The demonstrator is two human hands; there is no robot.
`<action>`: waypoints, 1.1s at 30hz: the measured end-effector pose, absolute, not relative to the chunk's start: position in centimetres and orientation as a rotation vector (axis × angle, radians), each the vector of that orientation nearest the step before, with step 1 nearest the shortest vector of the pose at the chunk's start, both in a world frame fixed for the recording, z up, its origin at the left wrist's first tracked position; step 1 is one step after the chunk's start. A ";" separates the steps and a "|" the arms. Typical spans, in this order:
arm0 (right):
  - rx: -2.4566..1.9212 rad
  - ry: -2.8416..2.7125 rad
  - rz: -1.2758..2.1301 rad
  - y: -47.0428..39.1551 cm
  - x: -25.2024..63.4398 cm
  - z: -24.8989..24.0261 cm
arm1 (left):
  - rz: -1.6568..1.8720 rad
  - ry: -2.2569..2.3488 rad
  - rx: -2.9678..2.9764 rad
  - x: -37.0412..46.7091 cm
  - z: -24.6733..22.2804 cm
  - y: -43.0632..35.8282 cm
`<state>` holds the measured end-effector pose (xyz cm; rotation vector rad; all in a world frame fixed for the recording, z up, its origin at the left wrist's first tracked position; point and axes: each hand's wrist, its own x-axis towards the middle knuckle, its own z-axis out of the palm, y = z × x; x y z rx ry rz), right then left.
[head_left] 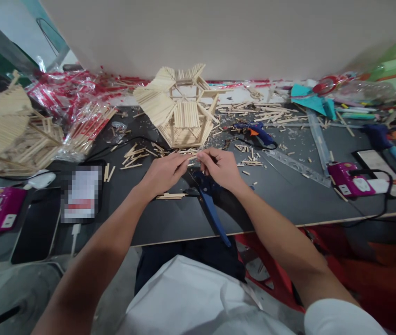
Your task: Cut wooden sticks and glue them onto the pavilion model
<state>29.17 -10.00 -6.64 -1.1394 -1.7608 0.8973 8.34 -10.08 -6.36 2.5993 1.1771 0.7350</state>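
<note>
Both hands are close together at the middle of the dark table, just in front of a model built of pale wooden sticks (pixel 186 115). My left hand (pixel 165 173) has its fingers pressed together, pointing right, at one end of a thin wooden stick (pixel 193 157). The fingertips of my right hand (pixel 220 166) pinch the stick's other end. Beneath the right hand lies a cutter with blue handles (pixel 213 211), its jaws partly hidden. Several short sticks (pixel 170 196) lie below the left hand.
A blue glue gun (pixel 255 132) and a clear ruler (pixel 297 167) lie right of the model. Two phones (pixel 81 191) and a magenta power adapter (pixel 0 210) sit at left, another adapter (pixel 351 179) at right. Wrapped sticks (pixel 88 130) and a second stick model (pixel 7 132) are back left.
</note>
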 end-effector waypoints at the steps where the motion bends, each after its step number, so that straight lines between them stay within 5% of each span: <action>1: -1.157 -1.747 0.926 -9.9 29.4 -6.5 | 0.732 1.177 2.606 8.2 -6.4 -10.1; 18: -1.927 -2.573 0.160 -21.8 30.8 -4.0 | 0.806 1.240 2.617 7.6 -6.1 -10.6; 33: -1.614 -2.089 0.897 -20.2 31.5 -2.1 | 0.825 1.248 2.784 8.2 -6.0 -11.3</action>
